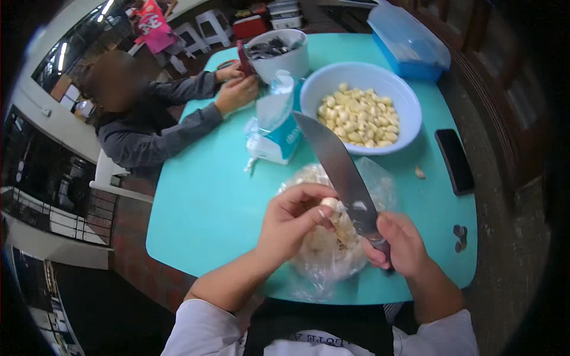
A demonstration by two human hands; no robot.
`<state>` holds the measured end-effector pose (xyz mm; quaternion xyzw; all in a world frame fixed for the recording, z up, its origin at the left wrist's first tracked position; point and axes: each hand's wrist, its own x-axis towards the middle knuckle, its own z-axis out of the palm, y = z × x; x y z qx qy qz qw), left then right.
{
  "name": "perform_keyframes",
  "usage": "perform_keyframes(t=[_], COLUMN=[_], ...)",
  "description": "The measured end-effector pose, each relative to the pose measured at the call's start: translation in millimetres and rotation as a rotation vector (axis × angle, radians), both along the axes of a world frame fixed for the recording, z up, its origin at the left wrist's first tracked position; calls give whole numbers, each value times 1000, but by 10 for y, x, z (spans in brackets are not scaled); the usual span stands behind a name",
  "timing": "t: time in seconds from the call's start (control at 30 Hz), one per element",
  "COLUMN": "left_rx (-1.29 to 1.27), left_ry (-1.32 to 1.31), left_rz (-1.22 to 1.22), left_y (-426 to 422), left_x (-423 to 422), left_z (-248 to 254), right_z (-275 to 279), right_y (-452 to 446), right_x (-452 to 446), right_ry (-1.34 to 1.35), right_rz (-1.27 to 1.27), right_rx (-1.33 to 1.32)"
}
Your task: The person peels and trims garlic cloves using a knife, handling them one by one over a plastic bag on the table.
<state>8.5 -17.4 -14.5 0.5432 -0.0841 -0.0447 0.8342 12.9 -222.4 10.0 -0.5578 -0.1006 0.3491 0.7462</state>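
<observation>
My left hand [300, 219] pinches a garlic clove [331, 204] between thumb and fingers. Wrapped round the dark handle of a large knife [335, 157] is my right hand [401, 243]; the broad blade points up and away, its lower part right beside the clove. Below both hands lies a clear plastic bag [323, 267] with pale, papery garlic skins in it. Farther off, a light blue basin [409, 113] holds many peeled garlic cloves [359, 118]. One loose clove [420, 172] rests on the turquoise table [202, 219], right of the bag.
A black phone [455, 161] and coins [459, 237] lie along the right edge. Behind stand a blue lidded box [409, 44], a white bucket [291, 62] of dark utensils and a teal-and-white packet [276, 133]. Another person [172, 130] sits at the left, hands near the bucket.
</observation>
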Motion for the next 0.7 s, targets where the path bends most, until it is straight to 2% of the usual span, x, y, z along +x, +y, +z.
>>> perform_keyframes(t=[0.07, 0.23, 0.33, 0.63, 0.7], left_rx=[-240, -360, -428, -543, -529], left_ry=[159, 185, 194, 289, 308], left_rz=[-90, -157, -192, -155, -138], left_y=[15, 15, 28, 38, 29], left_x=[15, 22, 26, 45, 49], left_z=[-10, -90, -128, -72, -53], right_z=[2, -38, -34, -23, -31], right_y=[-13, -8, -3, -8, -1], right_x=[-5, 49, 49, 42, 32], right_ry=[134, 343, 363, 201, 97], right_rz=[9, 78, 61, -1, -58], right_rx=[76, 267, 302, 228, 132])
